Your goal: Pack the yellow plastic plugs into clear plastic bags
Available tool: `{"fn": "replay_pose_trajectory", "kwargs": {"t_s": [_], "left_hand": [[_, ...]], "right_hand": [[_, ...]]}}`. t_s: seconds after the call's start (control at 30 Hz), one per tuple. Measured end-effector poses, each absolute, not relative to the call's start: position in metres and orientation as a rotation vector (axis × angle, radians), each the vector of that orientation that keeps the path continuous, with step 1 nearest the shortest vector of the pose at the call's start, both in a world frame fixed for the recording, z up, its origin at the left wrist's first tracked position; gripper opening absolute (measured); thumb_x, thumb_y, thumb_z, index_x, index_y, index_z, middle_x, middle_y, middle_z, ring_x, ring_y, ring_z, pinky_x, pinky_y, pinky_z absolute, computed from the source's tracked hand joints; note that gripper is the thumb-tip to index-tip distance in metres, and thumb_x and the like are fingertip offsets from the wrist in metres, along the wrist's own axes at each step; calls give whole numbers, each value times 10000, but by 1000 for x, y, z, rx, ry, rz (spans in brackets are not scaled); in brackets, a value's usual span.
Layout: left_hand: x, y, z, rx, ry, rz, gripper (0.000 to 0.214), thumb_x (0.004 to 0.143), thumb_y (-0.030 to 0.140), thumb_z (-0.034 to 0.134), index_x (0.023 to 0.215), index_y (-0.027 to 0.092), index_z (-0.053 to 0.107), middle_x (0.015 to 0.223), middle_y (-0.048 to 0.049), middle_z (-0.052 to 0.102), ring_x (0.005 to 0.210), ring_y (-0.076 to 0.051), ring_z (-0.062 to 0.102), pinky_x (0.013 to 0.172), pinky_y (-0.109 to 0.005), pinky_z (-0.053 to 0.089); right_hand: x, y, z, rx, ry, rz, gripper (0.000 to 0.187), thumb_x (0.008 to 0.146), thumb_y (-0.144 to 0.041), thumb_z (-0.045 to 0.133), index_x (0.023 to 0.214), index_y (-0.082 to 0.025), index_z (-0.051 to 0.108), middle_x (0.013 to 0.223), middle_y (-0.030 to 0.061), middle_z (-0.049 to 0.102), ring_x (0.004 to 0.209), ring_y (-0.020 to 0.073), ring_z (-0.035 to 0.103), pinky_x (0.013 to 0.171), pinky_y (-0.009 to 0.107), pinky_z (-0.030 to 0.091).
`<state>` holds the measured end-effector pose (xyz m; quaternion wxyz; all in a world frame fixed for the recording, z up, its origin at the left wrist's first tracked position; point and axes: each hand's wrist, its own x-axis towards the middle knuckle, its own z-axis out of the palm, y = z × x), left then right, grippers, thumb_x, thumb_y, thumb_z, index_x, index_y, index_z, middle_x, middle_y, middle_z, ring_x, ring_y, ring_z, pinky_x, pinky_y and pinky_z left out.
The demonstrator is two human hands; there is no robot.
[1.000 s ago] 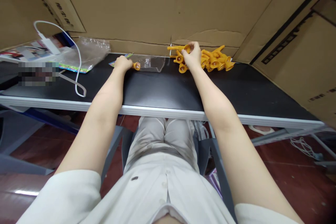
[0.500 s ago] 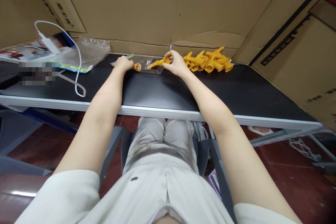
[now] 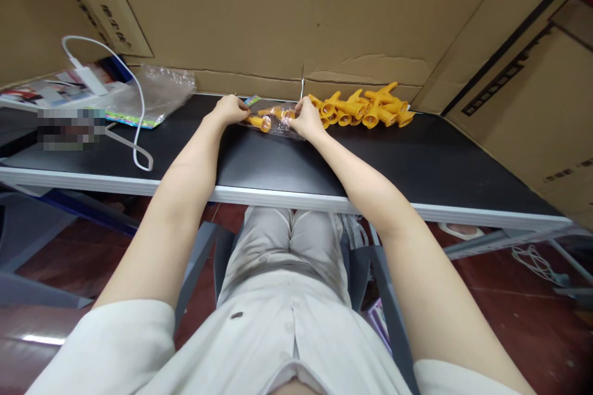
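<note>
A clear plastic bag with a bright printed strip is stretched between my hands just above the black table top. Two yellow plastic pieces with flared, cup-like ends show at the bag: the nearer piece sticks out beside my left fingers, and the farther piece lies close to my right fingers. Whether both are fully inside is unclear. My left hand is closed on the bag's left end, its fingertips partly hidden. My right hand pinches the bag's right side.
Right of my hands lies a heap of similar yellow pieces. On the left are more clear bags, a white cable and printed papers. Cardboard walls close off the back and right; the metal table edge runs before me.
The yellow piece from my right hand is now at the bag beside the other one. My left hand has shifted slightly right, and the bag has been drawn around the pieces.
</note>
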<state>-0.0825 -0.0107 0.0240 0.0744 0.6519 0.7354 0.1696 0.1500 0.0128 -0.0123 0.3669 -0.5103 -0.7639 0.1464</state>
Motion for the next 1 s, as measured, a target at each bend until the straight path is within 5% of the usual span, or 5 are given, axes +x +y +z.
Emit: {"fn": "replay_pose_trajectory", "kwargs": {"t_s": [0.17, 0.37, 0.5, 0.77, 1.0], "left_hand": [[-80, -14, 24, 1915, 2218, 544, 487, 872, 246, 669, 1333, 152, 795, 1388, -139, 782, 1351, -302, 692, 1175, -304, 491], [-80, -16, 25, 1882, 2188, 591, 521, 828, 204, 690, 1333, 138, 800, 1373, -156, 786, 1314, -303, 703, 1164, -284, 494], [-79, -17, 25, 1871, 2194, 600, 478, 851, 211, 680, 1304, 123, 807, 1330, -142, 802, 1268, -285, 718, 1138, -266, 505], [-72, -20, 26, 1978, 2195, 440, 663, 850, 141, 597, 1506, 120, 694, 1515, -133, 712, 1416, -296, 653, 1195, -272, 468], [-70, -18, 22, 2047, 2126, 316, 638, 953, 124, 478, 1564, 134, 659, 1633, -139, 619, 1548, -291, 557, 1270, -296, 414]], "right_hand": [[150, 19, -13, -1375, -1897, 372, 130, 900, -286, 794, 895, -198, 699, 909, 117, 738, 1088, 353, 737, 1106, 537, 589], [151, 4, -5, -1360, -1950, 434, 234, 926, -212, 713, 700, -194, 660, 859, 130, 752, 1006, 326, 753, 1106, 502, 574], [150, 2, -7, -1203, -2070, 558, 51, 883, -196, 766, 853, -166, 737, 1085, 128, 803, 1146, 311, 748, 1165, 462, 538], [145, 26, -29, -1051, -2231, 517, 483, 824, -125, 817, 1301, -88, 751, 1526, 199, 628, 1462, 310, 596, 1335, 459, 392], [145, 20, -20, -1124, -2319, 500, 394, 926, -52, 641, 1296, -50, 775, 1374, 179, 736, 1343, 301, 687, 1276, 436, 459]]}}
